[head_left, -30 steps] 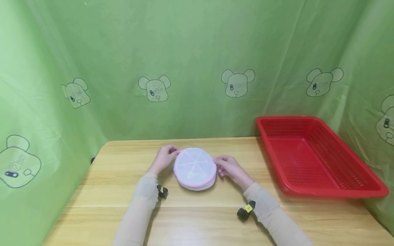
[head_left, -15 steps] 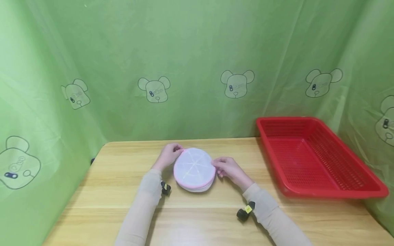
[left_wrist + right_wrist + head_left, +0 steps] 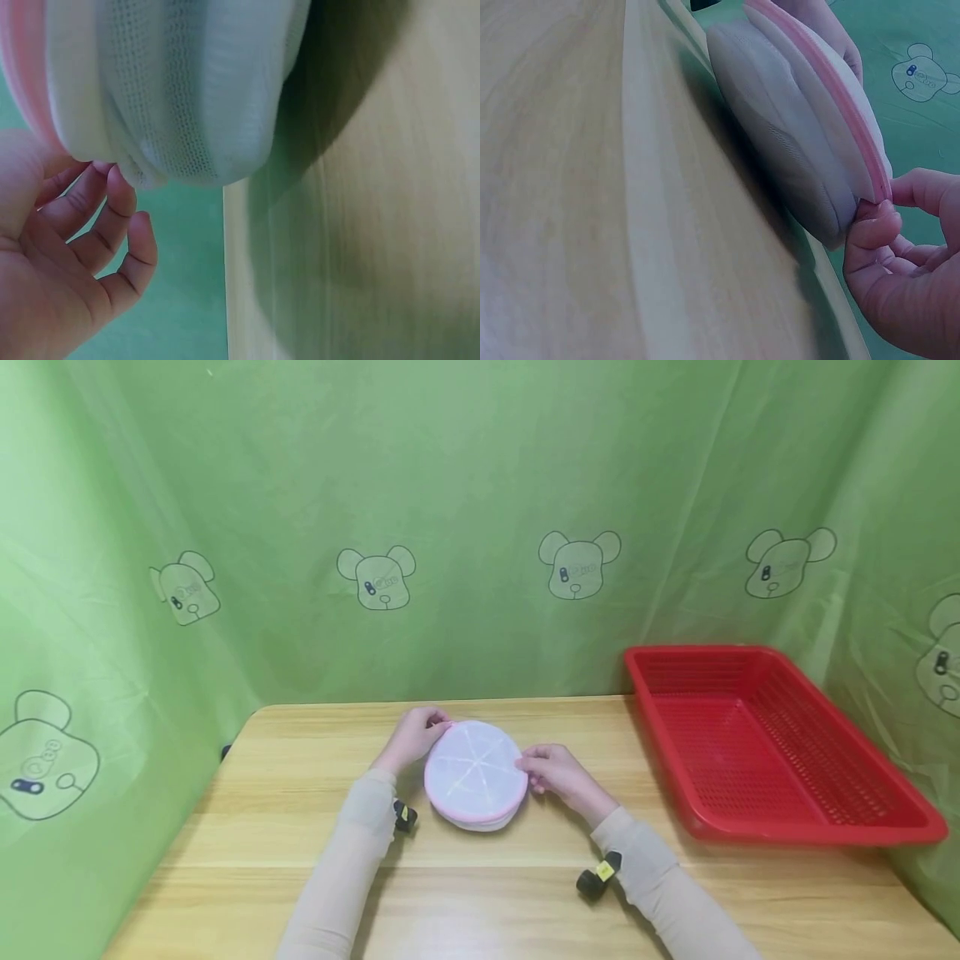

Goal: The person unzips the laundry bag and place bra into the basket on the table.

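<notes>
A round white mesh pouch (image 3: 476,777) with a pink zipper round its upper rim and pale lines crossing its top is held near the middle of the table. My left hand (image 3: 413,737) pinches its far left edge. In the left wrist view, that hand (image 3: 79,232) has fingertips at the lower edge of the mesh side (image 3: 180,90), partly hidden behind it. On the right edge, my right hand (image 3: 561,774) pinches the rim between thumb and forefinger. From the right wrist view, the right hand (image 3: 915,255) grips the pink zipper band (image 3: 851,109) at its end.
A red plastic basket (image 3: 697,814) with slotted walls stands on the right side of the wooden table (image 3: 480,893). Green curtains (image 3: 480,468) with bear-head prints hang behind and along both sides. Each wrist carries a small black camera (image 3: 596,881).
My left hand has shifted slightly to the right along the pouch's rim. The pouch has turned a little, as its top lines now point differently. My right hand stays almost in place.
</notes>
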The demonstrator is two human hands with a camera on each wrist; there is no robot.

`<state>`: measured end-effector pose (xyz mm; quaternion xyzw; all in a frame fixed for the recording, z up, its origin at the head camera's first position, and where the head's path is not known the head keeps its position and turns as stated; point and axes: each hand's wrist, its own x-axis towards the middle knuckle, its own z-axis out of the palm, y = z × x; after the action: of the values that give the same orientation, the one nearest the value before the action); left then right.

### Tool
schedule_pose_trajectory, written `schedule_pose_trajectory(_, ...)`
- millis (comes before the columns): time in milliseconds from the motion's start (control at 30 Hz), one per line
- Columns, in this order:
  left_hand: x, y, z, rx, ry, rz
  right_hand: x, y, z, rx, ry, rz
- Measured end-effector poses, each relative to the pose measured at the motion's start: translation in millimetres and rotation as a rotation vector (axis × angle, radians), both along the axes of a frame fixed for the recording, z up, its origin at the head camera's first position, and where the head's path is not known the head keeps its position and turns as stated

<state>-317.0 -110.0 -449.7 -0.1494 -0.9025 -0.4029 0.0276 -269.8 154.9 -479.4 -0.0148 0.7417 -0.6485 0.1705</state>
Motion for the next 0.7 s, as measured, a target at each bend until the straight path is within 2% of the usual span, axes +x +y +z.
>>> schedule_pose_trajectory(400, 2.6, -4.5, -1.0, 0.008, 0.022, 0.004, 0.7, 1.1, -1.6, -0.119, 0.015, 0.040)
schedule_pose_trajectory(700, 9.0, -10.2, 0.6, -0.045, 0.050, 0.022, 2.8, -2.6, 2.4, -0.108, -0.010, 0.017)
